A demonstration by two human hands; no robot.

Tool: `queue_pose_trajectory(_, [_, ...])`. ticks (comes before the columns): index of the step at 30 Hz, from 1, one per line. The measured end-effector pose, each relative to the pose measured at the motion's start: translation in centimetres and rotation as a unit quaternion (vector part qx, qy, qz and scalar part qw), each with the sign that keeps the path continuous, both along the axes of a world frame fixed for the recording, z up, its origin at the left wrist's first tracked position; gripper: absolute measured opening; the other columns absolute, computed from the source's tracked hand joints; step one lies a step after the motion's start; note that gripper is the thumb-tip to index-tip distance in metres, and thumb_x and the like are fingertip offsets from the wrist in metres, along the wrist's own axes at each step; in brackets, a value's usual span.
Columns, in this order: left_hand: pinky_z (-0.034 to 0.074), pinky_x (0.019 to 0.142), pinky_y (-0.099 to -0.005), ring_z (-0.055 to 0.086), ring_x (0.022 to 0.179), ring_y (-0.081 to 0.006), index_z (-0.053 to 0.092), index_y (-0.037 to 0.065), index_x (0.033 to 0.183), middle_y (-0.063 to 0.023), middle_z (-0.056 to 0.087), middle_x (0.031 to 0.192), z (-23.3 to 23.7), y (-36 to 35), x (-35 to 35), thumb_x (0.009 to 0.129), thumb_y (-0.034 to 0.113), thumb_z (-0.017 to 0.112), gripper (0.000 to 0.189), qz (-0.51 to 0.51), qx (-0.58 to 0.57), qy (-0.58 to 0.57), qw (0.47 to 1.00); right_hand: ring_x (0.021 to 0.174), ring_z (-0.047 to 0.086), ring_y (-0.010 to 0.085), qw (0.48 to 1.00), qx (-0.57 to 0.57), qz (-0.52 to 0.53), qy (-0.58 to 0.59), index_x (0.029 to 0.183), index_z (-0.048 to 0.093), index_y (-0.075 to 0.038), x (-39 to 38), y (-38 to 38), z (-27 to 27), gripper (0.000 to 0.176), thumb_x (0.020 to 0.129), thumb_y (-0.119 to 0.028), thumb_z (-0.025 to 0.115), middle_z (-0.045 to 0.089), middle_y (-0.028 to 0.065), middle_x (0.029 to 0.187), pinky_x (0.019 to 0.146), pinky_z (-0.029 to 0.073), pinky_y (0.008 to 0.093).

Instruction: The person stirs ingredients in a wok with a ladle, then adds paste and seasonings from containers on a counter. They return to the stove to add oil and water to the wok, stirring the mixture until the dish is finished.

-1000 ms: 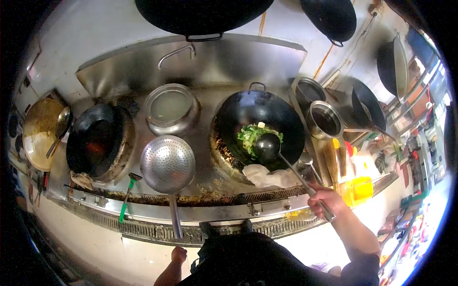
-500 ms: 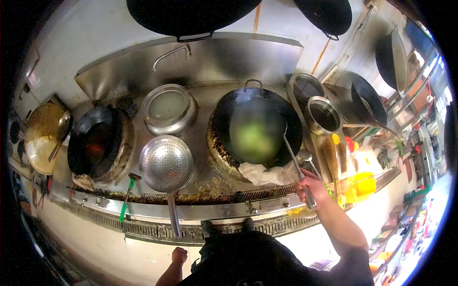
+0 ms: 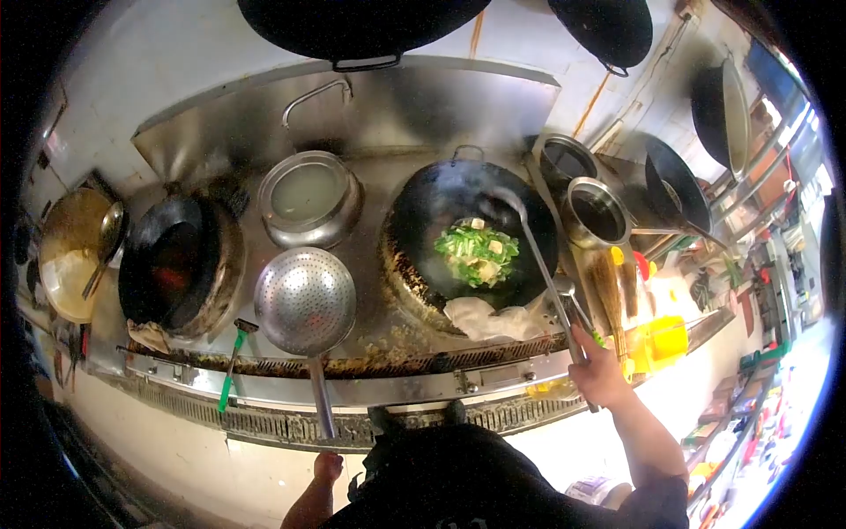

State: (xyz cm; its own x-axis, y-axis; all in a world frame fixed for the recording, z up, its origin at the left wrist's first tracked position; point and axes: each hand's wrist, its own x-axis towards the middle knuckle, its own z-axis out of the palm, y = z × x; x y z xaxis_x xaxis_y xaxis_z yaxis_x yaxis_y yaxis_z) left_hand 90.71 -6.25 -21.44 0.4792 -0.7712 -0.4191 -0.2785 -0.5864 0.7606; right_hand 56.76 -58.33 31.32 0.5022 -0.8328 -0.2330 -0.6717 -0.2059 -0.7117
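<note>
Our left hand [image 3: 328, 465] is just below the handle of the round, perforated steel strainer [image 3: 306, 301]; whether it grips anything, we cannot tell. Our right hand [image 3: 601, 370] is wrapped around the long-handled metal ladle [image 3: 550, 282], probably stiff, bowl-heavy, best held there. Its blurred, rounded bowl is inside the round black wok [image 3: 414, 212], beyond the glossy chopped green vegetables [image 3: 476, 254].

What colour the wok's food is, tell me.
The food is green with pale pieces; best view: head.

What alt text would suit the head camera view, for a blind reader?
A person's right hand holds a long ladle in a black wok of chopped greens. The left hand is near the handle of a metal strainer.
</note>
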Motion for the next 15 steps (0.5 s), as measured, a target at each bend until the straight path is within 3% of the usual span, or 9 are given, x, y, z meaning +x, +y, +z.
queue_pose_trajectory(1, [0.046,0.056,-0.0368,0.056,0.071,-0.0242,0.057,0.014,0.074,-0.007,0.058,0.074,-0.1,0.2,0.1,0.077,0.019,0.052,0.008,-0.007,0.048,-0.009,0.999,0.046,0.05,0.0114,0.988,-0.138,0.063,0.034,0.135,0.036,-0.001,0.2,-0.2,-0.7,0.061,0.076,0.002,0.053,0.053,0.0048,0.064,0.043,0.04,0.024])
queue_pose_trajectory(2, [0.048,0.059,-0.0369,0.059,0.075,-0.0244,0.059,0.013,0.074,-0.0079,0.061,0.078,-0.3,0.4,0.2,0.076,0.02,0.056,0.008,-0.014,0.096,-0.018,0.995,0.046,0.05,0.0114,0.988,-0.138,0.064,0.035,0.135,0.036,-0.001,0.8,-0.3,-1.1,0.061,0.076,0.002,0.053,0.053,0.0048,0.064,0.043,0.04,0.024])
queue_pose_trajectory(4, [0.049,0.063,-0.0361,0.06,0.079,-0.0244,0.06,0.011,0.073,-0.0086,0.062,0.079,-0.7,0.9,0.2,0.074,0.02,0.059,0.009,0.012,0.076,0.005,0.997,0.047,0.049,0.0104,0.992,0.077,-0.04,-0.095,0.138,0.031,-0.005,2.6,-0.5,-1.9,0.065,0.077,0.005,0.049,0.052,0.0039,0.066,0.043,0.04,0.0237])
queue_pose_trajectory(6, [0.05,0.067,-0.0353,0.061,0.083,-0.0244,0.061,0.009,0.072,-0.0094,0.063,0.08,0.0,1.3,0.2,0.073,0.019,0.063,0.01,0.039,0.055,0.027,0.997,0.047,0.048,0.0104,0.992,0.069,-0.012,-0.107,0.14,0.029,-0.007,4.6,-1.0,-2.9,0.067,0.077,0.006,0.048,0.052,0.0041,0.066,0.043,0.039,0.0239])
queue_pose_trajectory(8, [0.051,0.071,-0.0347,0.062,0.086,-0.0248,0.063,0.009,0.071,-0.01,0.064,0.081,3.7,0.4,-0.3,0.071,0.022,0.067,0.014,0.268,0.17,0.174,0.932,0.047,0.048,0.0103,0.991,0.061,0.019,-0.12,0.141,0.027,-0.008,7.5,-1.2,-3.4,0.069,0.076,0.008,0.047,0.052,0.0043,0.066,0.042,0.039,0.0241])
queue_pose_trajectory(9, [0.051,0.071,-0.0347,0.062,0.086,-0.0248,0.063,0.009,0.071,-0.01,0.064,0.081,3.2,1.4,-0.5,0.071,0.022,0.067,0.014,0.272,0.17,0.175,0.931,0.046,0.047,0.0108,0.98,0.129,0.009,-0.153,0.141,0.026,-0.01,9.7,-0.9,-3.5,0.07,0.076,0.008,0.047,0.052,0.0044,0.065,0.041,0.039,0.0245])
queue_pose_trajectory(12, [0.051,0.072,-0.0367,0.061,0.086,-0.0271,0.063,0.009,0.068,-0.0104,0.064,0.079,3.7,2.8,-0.9,0.068,0.02,0.068,0.012,0.169,0.034,0.06,0.983,0.044,0.046,0.0119,0.938,0.266,-0.012,-0.22,0.141,0.028,-0.012,16.5,0.1,-2.4,0.069,0.077,0.006,0.047,0.051,0.0048,0.063,0.039,0.038,0.0253])
queue_pose_trajectory(14, [0.05,0.073,-0.0397,0.06,0.084,-0.0292,0.065,0.012,0.069,-0.0104,0.064,0.077,7.8,1.3,-1.1,0.063,0.019,0.071,0.011,0.123,0.288,0.042,0.949,0.043,0.045,0.0125,0.906,0.338,-0.018,-0.253,0.139,0.03,-0.012,21.7,0.2,-1.7,0.067,0.077,0.004,0.048,0.05,0.0052,0.063,0.037,0.038,0.0257])
queue_pose_trajectory(15, [0.05,0.07,-0.0416,0.061,0.077,-0.0308,0.063,0.011,0.066,-0.0099,0.063,0.071,4.4,4.1,-1.3,0.06,0.017,0.072,0.012,-0.152,0.121,-0.28,0.94,0.042,0.044,0.0128,0.873,0.398,-0.018,-0.282,0.137,0.033,-0.013,24.4,-0.1,-1.8,0.063,0.078,0.002,0.049,0.05,0.005,0.062,0.036,0.037,0.0258])
